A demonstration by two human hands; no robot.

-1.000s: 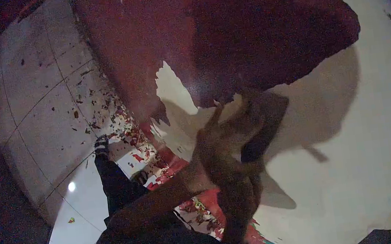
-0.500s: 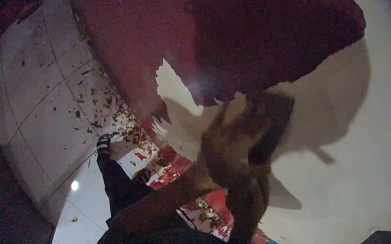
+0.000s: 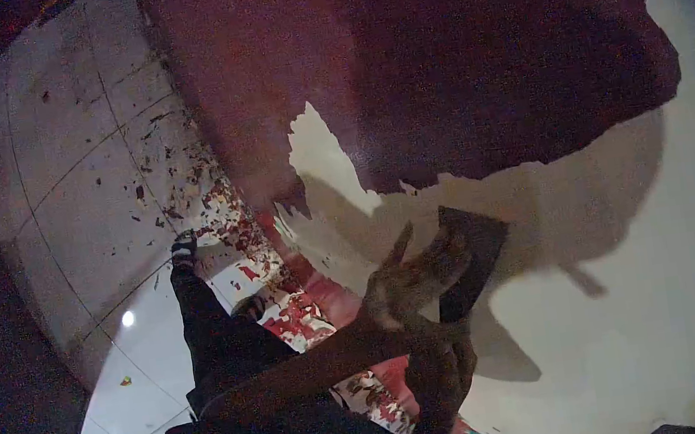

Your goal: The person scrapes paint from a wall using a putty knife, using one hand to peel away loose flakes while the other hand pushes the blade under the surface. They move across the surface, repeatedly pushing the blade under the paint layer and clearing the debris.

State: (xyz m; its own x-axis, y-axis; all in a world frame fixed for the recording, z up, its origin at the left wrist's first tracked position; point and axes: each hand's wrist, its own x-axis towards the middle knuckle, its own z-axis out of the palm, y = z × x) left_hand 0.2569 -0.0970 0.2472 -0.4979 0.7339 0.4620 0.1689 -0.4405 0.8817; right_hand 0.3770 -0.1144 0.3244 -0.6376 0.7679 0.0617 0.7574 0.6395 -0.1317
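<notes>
A dark, flat, wide-bladed scraper [image 3: 483, 243] is held against the wall's pale bared area [image 3: 608, 332], a little below the ragged edge of the dark red paint [image 3: 514, 81]. My left hand [image 3: 416, 285] lies along the blade, its thumb raised apart and its fingers reaching over the dark face. Lower down, my right hand [image 3: 443, 371] is closed around the scraper's handle end; the handle itself is hidden in the fist. Both hands are in shadow and close together.
Red and white paint flakes [image 3: 229, 219] litter the tiled floor [image 3: 77, 226] along the wall's foot. My leg and shoe [image 3: 184, 252] stand there on the left. A red strip with peeled bits [image 3: 307, 310] runs along the wall's base. A jagged pale patch [image 3: 322, 154] cuts into the red paint.
My hands and the scraper have moved down, away from the red paint's lower edge. The left thumb now stands raised. The view has shifted slightly.
</notes>
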